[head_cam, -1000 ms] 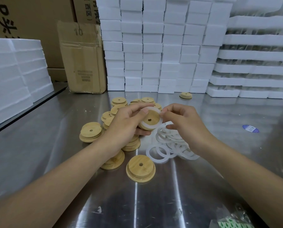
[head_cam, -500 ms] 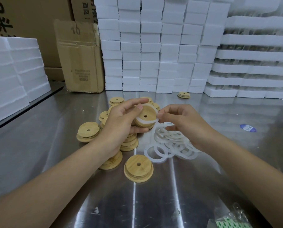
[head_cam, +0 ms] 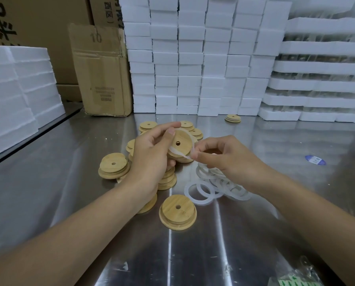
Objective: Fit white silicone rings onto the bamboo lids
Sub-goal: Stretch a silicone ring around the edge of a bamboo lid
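Observation:
My left hand [head_cam: 151,153] grips a round bamboo lid [head_cam: 180,144] with a centre hole, held tilted above the table. A white silicone ring [head_cam: 185,156] is partly wrapped round that lid's rim, and my right hand [head_cam: 224,155] pinches its lower right part between thumb and fingertip. A pile of loose white rings [head_cam: 211,187] lies under my right hand. Several bare bamboo lids [head_cam: 113,165] lie stacked and scattered left of and behind my left hand. One single lid [head_cam: 178,211] rests flat at the front.
A steel table [head_cam: 48,193] carries everything. White foam blocks [head_cam: 193,58] are stacked along the back and on the left [head_cam: 13,89]. A cardboard box [head_cam: 101,71] stands at the back left. A lone lid [head_cam: 232,118] lies far back, a blue sticker [head_cam: 314,159] at right.
The lid has tipped more toward me in my left hand, and my right hand's pinch has slid down to the ring's lower right edge. The view has drifted slightly.

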The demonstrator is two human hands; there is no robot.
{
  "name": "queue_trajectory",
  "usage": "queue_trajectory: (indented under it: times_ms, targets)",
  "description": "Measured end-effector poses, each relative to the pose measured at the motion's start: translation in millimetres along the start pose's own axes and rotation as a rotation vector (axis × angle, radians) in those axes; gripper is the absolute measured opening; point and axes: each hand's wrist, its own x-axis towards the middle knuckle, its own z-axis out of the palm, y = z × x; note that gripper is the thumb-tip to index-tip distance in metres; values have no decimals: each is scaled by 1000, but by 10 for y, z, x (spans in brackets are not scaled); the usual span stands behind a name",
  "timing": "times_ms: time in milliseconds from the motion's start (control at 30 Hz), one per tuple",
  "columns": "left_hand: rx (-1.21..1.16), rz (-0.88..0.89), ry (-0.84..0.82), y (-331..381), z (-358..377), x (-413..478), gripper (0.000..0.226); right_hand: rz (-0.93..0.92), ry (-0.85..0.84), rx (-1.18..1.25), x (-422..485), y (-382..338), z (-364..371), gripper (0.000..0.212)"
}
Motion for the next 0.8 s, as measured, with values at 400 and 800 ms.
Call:
queue_trajectory:
  times_ms: [400, 800]
  targets:
    - [106, 66, -162, 46, 4, 43, 23, 8, 125, 10, 37, 81, 3, 22]
    - [438, 96, -111, -1, -3, 55, 23, -89, 225, 102, 28, 7, -48, 12]
